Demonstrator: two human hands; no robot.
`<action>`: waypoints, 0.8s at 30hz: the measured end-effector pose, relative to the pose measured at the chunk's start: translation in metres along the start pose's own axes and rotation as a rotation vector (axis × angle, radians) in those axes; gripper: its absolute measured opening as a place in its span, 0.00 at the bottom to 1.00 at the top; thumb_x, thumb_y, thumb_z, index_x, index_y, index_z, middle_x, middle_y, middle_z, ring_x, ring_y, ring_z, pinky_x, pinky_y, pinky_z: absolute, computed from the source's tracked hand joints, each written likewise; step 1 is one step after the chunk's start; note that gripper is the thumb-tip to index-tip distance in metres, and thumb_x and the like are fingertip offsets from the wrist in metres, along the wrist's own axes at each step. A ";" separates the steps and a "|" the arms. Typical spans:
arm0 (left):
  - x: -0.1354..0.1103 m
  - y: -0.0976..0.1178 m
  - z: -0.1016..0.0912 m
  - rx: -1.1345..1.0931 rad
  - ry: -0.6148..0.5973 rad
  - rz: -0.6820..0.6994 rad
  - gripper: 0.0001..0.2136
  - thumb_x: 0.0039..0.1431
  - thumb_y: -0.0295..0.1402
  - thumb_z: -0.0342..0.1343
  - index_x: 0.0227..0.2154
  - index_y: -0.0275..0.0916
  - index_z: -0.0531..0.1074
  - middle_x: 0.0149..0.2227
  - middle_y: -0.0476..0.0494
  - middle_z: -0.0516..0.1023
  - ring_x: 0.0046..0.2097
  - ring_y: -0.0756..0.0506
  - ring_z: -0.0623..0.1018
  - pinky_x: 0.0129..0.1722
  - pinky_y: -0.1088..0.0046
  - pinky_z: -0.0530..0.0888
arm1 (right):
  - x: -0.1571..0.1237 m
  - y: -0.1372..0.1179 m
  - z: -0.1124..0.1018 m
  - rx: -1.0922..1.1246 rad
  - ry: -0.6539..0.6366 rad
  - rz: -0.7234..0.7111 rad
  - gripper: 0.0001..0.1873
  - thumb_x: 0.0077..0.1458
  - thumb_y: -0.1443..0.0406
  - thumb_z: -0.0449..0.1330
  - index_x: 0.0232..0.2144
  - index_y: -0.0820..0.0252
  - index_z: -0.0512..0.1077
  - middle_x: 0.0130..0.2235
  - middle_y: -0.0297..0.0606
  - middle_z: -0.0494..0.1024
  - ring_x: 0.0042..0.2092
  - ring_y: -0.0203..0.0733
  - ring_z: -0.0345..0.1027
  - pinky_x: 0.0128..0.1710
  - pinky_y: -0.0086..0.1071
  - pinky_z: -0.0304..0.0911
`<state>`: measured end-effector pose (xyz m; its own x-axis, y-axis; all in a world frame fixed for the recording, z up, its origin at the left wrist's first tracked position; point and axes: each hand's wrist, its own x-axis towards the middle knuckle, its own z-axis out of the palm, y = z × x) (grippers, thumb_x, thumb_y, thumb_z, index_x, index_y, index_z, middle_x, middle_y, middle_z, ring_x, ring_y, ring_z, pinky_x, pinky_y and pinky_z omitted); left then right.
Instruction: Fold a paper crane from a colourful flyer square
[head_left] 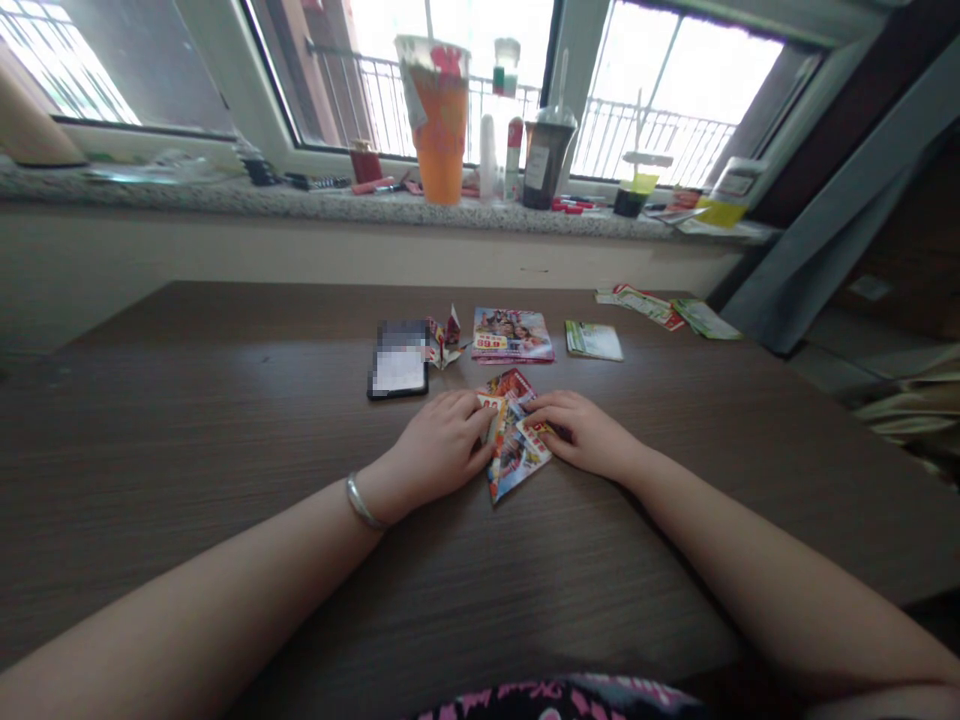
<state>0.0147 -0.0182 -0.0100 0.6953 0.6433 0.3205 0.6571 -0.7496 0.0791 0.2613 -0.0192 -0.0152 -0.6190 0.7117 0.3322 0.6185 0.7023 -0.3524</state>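
Observation:
A colourful printed sheet of paper, folded into a pointed shape, lies on the table between my hands. My left hand bears on its left side, fingers curled, thumb and forefinger at the edge. From the right, my right hand has its thumb and bent fingers on the paper's right flap. Part of the paper's edges is hidden under the fingers. Just beyond stands a small folded paper figure, beside a phone lying flat. A stack of printed flyers sits behind the folded paper.
A small stack of greenish cards lies right of the flyers, with more printed slips farther back. On the windowsill stand a tall orange cup, a dark drink cup and several bottles and small items.

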 end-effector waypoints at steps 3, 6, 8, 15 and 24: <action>0.000 -0.003 0.002 -0.048 -0.004 -0.021 0.19 0.63 0.39 0.48 0.54 0.39 0.65 0.56 0.36 0.67 0.57 0.40 0.68 0.57 0.57 0.65 | 0.001 0.001 0.001 -0.011 -0.051 -0.010 0.14 0.57 0.66 0.56 0.47 0.55 0.73 0.55 0.41 0.72 0.58 0.45 0.63 0.58 0.48 0.57; 0.001 -0.007 0.002 -0.086 -0.024 -0.047 0.23 0.62 0.41 0.49 0.57 0.38 0.61 0.61 0.36 0.62 0.61 0.39 0.64 0.60 0.57 0.62 | 0.002 0.000 0.001 -0.016 -0.094 -0.021 0.16 0.59 0.64 0.56 0.50 0.54 0.71 0.57 0.40 0.70 0.60 0.46 0.60 0.60 0.49 0.55; 0.002 -0.010 0.002 -0.108 -0.035 -0.070 0.25 0.62 0.42 0.48 0.59 0.37 0.59 0.62 0.35 0.62 0.62 0.39 0.63 0.61 0.56 0.61 | 0.003 -0.001 0.001 -0.013 -0.112 -0.033 0.17 0.59 0.64 0.56 0.51 0.54 0.71 0.58 0.40 0.69 0.61 0.46 0.58 0.61 0.51 0.54; 0.004 -0.017 0.001 -0.180 -0.042 -0.073 0.24 0.63 0.41 0.47 0.59 0.38 0.59 0.61 0.36 0.64 0.61 0.39 0.63 0.60 0.55 0.61 | 0.005 -0.007 -0.003 -0.007 -0.127 -0.065 0.19 0.59 0.66 0.55 0.52 0.53 0.70 0.59 0.40 0.68 0.62 0.46 0.58 0.61 0.52 0.53; 0.009 -0.022 -0.013 -0.316 0.110 -0.158 0.18 0.66 0.37 0.45 0.55 0.36 0.63 0.51 0.39 0.73 0.52 0.44 0.72 0.52 0.64 0.69 | 0.007 -0.011 -0.007 -0.083 -0.156 -0.038 0.17 0.60 0.65 0.54 0.51 0.54 0.70 0.59 0.38 0.69 0.61 0.47 0.59 0.61 0.51 0.54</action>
<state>0.0030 0.0023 0.0032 0.5455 0.7472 0.3795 0.6194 -0.6645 0.4180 0.2540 -0.0215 -0.0025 -0.7064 0.6785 0.2018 0.6270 0.7320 -0.2666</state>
